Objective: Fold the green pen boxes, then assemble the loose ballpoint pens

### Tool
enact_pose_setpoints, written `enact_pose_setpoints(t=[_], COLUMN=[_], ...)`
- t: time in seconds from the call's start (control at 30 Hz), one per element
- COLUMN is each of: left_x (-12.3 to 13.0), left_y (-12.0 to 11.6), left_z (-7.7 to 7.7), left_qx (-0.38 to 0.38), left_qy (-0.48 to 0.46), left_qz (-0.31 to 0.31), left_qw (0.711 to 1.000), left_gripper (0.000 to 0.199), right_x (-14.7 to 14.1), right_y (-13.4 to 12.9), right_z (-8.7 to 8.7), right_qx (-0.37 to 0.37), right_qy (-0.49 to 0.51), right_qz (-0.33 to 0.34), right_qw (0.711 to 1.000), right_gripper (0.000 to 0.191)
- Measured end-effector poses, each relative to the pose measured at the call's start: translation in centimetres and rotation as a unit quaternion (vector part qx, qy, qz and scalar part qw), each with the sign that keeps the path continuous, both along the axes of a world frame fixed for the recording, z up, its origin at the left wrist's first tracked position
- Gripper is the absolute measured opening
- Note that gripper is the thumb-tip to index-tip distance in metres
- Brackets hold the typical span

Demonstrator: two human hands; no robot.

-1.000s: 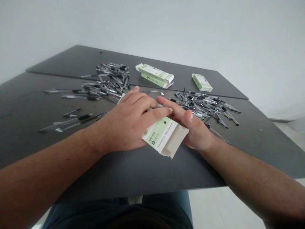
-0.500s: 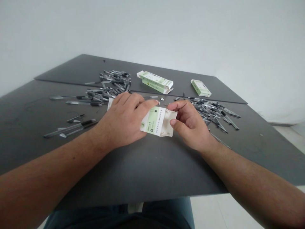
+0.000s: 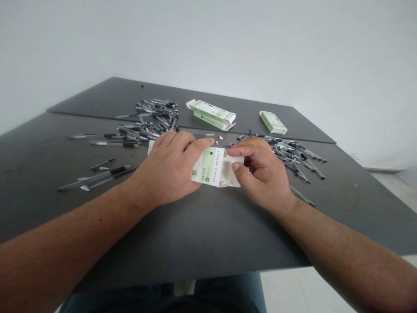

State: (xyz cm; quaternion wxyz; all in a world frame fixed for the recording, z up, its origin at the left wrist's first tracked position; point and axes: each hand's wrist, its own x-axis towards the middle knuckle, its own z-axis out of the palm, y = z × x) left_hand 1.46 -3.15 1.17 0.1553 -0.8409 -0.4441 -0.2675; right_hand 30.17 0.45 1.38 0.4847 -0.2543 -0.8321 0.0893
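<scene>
A green and white carton [image 3: 208, 167] lies sideways in front of me, its flap end towards the right. My left hand [image 3: 171, 167] is wrapped over the carton from above, thumb along its far edge. At the right end, my right hand [image 3: 260, 169] has its thumb and index finger on the white end flap, pinching it; its other fingers are curled. The inside of the carton is mostly hidden.
Black and clear pens [image 3: 156, 111] are heaped at the back left, with loose ones [image 3: 97, 177] nearer. Another pen heap [image 3: 293, 152] lies right. Behind stand an open-ended carton [image 3: 213, 114] and a smaller box [image 3: 273, 122] on the dark table [image 3: 195, 234].
My right hand has shifted slightly right, and the carton's end flap now sticks out further. My left hand keeps its hold on the carton.
</scene>
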Motion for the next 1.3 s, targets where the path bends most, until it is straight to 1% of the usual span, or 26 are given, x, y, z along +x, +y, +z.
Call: enact_pose_setpoints(t=[0.1, 0.27, 0.5, 0.67, 0.73, 0.83, 0.97, 1.3], left_x=[-0.04, -0.17, -0.06, -0.03, 0.00, 0.09, 0.14, -0.28], left_y=[-0.01, 0.10, 0.00, -0.02, -0.02, -0.09, -0.19, 0.23], left_z=[0.05, 0.02, 0.11, 0.10, 0.09, 0.13, 0.22, -0.04], left_qx=[-0.001, 0.010, 0.005, -0.003, -0.003, 0.000, -0.001, -0.003], left_qy=[-0.001, 0.006, 0.001, -0.008, -0.012, -0.013, -0.005, -0.012], left_qz=[-0.004, -0.004, -0.004, -0.010, -0.011, -0.009, -0.008, -0.001], left_qw=[1.000, 1.000, 1.000, 1.000, 1.000, 1.000, 1.000, 1.000], left_gripper=[0.076, 0.076, 0.075, 0.074, 0.072, 0.070, 0.072, 0.074], right_x=[0.06, 0.12, 0.26, 0.35, 0.33, 0.30, 0.27, 0.44], right_y=[-0.14, -0.12, -0.11, -0.14, -0.19, -0.27, -0.26, 0.04], right_z=[0.41, 0.61, 0.45, 0.22, 0.21, 0.29, 0.36, 0.32], right_qx=[0.008, 0.005, 0.003, -0.039, -0.044, -0.036, -0.010, 0.005], right_qy=[-0.013, -0.017, -0.022, -0.035, -0.040, -0.049, -0.058, -0.047], right_qz=[0.006, 0.033, 0.032, 0.049, 0.048, 0.040, 0.036, 0.025], right_qw=[1.000, 0.999, 0.999, 0.997, 0.997, 0.997, 0.998, 0.999], right_gripper=[0.025, 0.027, 0.031, 0.032, 0.033, 0.037, 0.039, 0.035])
